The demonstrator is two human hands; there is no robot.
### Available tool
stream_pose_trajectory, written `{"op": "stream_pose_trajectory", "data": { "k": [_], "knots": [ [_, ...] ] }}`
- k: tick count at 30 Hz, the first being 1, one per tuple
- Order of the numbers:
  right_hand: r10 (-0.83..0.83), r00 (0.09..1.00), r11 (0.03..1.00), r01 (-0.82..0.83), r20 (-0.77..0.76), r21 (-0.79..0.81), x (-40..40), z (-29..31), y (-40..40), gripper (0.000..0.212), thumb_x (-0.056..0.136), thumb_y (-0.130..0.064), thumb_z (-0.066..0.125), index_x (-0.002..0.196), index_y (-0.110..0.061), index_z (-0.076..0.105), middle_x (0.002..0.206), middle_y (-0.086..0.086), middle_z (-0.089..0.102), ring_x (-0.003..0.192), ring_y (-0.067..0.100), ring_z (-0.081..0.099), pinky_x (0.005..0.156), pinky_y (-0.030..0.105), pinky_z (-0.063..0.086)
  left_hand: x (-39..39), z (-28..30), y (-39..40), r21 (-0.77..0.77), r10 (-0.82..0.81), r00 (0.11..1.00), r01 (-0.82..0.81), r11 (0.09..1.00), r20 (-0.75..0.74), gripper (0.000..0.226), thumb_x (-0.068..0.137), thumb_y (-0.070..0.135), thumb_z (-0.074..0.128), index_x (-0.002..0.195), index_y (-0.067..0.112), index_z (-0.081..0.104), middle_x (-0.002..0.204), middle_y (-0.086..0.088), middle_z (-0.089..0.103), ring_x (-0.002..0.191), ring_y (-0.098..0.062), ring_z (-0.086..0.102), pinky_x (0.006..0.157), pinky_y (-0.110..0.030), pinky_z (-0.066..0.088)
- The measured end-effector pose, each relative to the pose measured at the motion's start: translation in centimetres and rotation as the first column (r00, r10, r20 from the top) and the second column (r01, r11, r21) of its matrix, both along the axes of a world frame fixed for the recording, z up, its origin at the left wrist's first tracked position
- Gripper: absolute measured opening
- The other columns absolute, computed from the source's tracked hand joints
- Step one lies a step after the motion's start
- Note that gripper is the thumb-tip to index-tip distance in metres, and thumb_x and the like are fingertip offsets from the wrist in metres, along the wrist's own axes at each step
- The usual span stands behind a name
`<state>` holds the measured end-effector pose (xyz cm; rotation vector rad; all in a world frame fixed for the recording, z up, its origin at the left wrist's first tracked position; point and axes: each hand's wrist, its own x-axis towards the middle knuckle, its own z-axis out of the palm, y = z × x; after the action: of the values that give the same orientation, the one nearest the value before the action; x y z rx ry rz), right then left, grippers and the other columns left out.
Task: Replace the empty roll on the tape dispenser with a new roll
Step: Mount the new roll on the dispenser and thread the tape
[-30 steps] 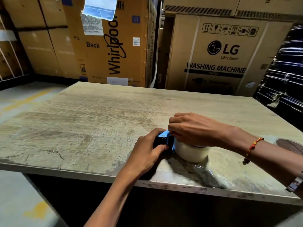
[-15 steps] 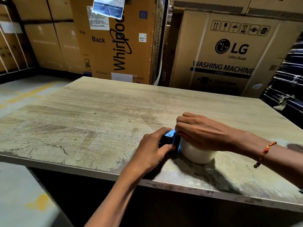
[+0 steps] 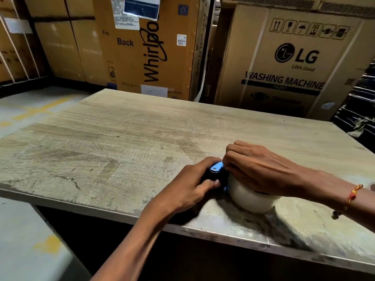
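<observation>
1. Both hands are low on the counter [image 3: 125, 138], close to its near edge, working on one small cluster of parts.

2. The left hand [image 3: 190, 185] is curled around the dark body of the dispenser [image 3: 215, 169]. The fingers wrap over the far side and the thumb presses in from the near side. That looks like a bracing grip, pinning the tool down so it cannot skid while the other hand works.

3. Only a blue metal tab of the dispenser peeks out between the two hands. The rest is buried under the fingers, so I cannot tell how it is lying.

4. The right hand [image 3: 261, 169] lies palm-down over the top of the roll [image 3: 251, 201], its fingers curled forward to the blue tab. It is closed over the roll's top, pressing or steadying it more than pinching it.

5. The roll is pale, fat and full, so it is surely the new one. It sits on the counter right against the dispenser, just right of the left thumb.

6. My read is that the roll is being seated on the hub, or its free end is being fed toward the blade. The hands hide which.

7. No empty core shows anywhere on the counter.

8. Tall cartons [image 3: 154, 47] stand behind the counter, well away from the work.
</observation>
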<state>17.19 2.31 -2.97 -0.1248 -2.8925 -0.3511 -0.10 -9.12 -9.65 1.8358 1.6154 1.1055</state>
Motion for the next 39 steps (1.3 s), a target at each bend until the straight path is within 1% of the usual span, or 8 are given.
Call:
{"op": "stream_pose_trajectory", "data": {
  "k": [10, 17, 20, 24, 26, 30, 34, 39],
  "knots": [
    [-0.024, 1.0, 0.992, 0.025, 0.006, -0.123, -0.1, 0.0, 0.6, 0.018, 0.103, -0.028, 0.04, 0.097, -0.017, 0.053, 0.089, -0.003, 0.053, 0.076, 0.014, 0.045, 0.066, 0.028, 0.039, -0.2, 0.0, 0.3, 0.001, -0.009, 1.0, 0.009, 1.0, -0.014, 0.043, 0.095, 0.022, 0.062, 0.135, 0.029, 0.049, 0.114, 0.002, 0.069, 0.096, -0.011, 0.063, 0.086, -0.025, 0.048],
    [0.022, 0.991, 1.0, -0.021, 0.132, -0.013, -1.0, 1.3, -0.2, 0.005, 0.101, -0.013, 0.051, 0.097, -0.014, 0.051, 0.09, 0.001, 0.052, 0.076, 0.019, 0.044, 0.063, 0.039, 0.045, 0.1, -0.1, 0.3, 0.009, 0.003, 1.0, -0.003, 1.0, 0.014, 0.045, 0.093, 0.024, 0.065, 0.135, 0.031, 0.049, 0.112, 0.003, 0.071, 0.094, -0.011, 0.065, 0.083, -0.029, 0.051],
    [0.044, 0.992, 0.998, -0.039, 0.119, -0.046, -1.6, 2.2, -1.1, 0.008, 0.101, -0.015, 0.044, 0.097, -0.014, 0.05, 0.091, 0.0, 0.052, 0.078, 0.019, 0.044, 0.065, 0.04, 0.045, 0.3, 0.0, 0.3, 0.0, 0.016, 0.999, -0.016, 1.0, 0.03, 0.04, 0.091, 0.023, 0.068, 0.128, 0.024, 0.054, 0.111, 0.0, 0.072, 0.096, -0.013, 0.067, 0.082, -0.03, 0.053],
    [0.156, 0.981, 0.987, -0.151, 0.116, -0.048, -5.0, 3.4, -3.5, 0.005, 0.099, -0.011, 0.049, 0.096, -0.011, 0.053, 0.093, 0.001, 0.052, 0.078, 0.016, 0.041, 0.065, 0.032, 0.041, 0.5, -0.1, 0.4, -0.046, 0.097, 0.994, -0.095, 0.994, 0.046, 0.026, 0.088, 0.024, 0.071, 0.11, 0.014, 0.06, 0.102, -0.005, 0.072, 0.093, -0.019, 0.069, 0.078, -0.036, 0.057],
    [0.159, 0.982, 0.981, -0.145, 0.106, -0.129, -6.0, 4.8, -3.3, 0.013, 0.099, -0.016, 0.046, 0.097, -0.01, 0.057, 0.093, -0.004, 0.049, 0.078, 0.012, 0.042, 0.068, 0.024, 0.038, 0.5, -0.4, 0.4, -0.05, 0.103, 0.993, -0.1, 0.994, 0.059, 0.038, 0.085, 0.027, 0.075, 0.117, 0.018, 0.057, 0.102, -0.002, 0.069, 0.089, -0.018, 0.068, 0.074, -0.034, 0.056],
    [0.007, 0.996, 0.963, -0.031, -0.09, -0.269, -4.0, 7.5, -0.6, 0.009, 0.098, -0.013, 0.062, 0.092, -0.009, 0.067, 0.083, -0.008, 0.058, 0.069, 0.008, 0.049, 0.064, 0.009, 0.037, 0.0, -0.5, 0.0, -0.047, 0.027, 0.992, -0.021, 0.999, 0.127, 0.069, 0.081, 0.029, 0.079, 0.14, 0.037, 0.045, 0.121, 0.0, 0.067, 0.097, -0.014, 0.067, 0.09, -0.033, 0.053],
    [-0.177, 0.98, 0.922, 0.134, -0.087, -0.363, -0.2, 6.4, 0.4, 0.007, 0.092, -0.01, 0.069, 0.093, -0.015, 0.075, 0.082, -0.011, 0.065, 0.074, 0.005, 0.06, 0.061, 0.006, 0.041, 0.2, -0.3, -0.2, -0.005, 0.036, 0.999, -0.036, 0.999, 0.037, 0.068, 0.086, 0.032, 0.074, 0.144, 0.038, 0.039, 0.122, -0.001, 0.063, 0.101, -0.017, 0.066, 0.094, -0.032, 0.051],
    [-0.225, 0.974, 0.898, 0.193, -0.035, -0.397, 2.0, 3.4, -0.6, 0.007, 0.088, -0.023, 0.074, 0.094, -0.021, 0.078, 0.085, -0.014, 0.062, 0.075, -0.002, 0.059, 0.061, 0.007, 0.04, 0.2, -0.5, -0.2, 0.02, 0.059, 0.998, -0.059, 0.998, 0.011, 0.063, 0.09, 0.032, 0.067, 0.144, 0.042, 0.036, 0.129, -0.004, 0.063, 0.107, -0.019, 0.066, 0.098, -0.037, 0.05]
  ]
}}
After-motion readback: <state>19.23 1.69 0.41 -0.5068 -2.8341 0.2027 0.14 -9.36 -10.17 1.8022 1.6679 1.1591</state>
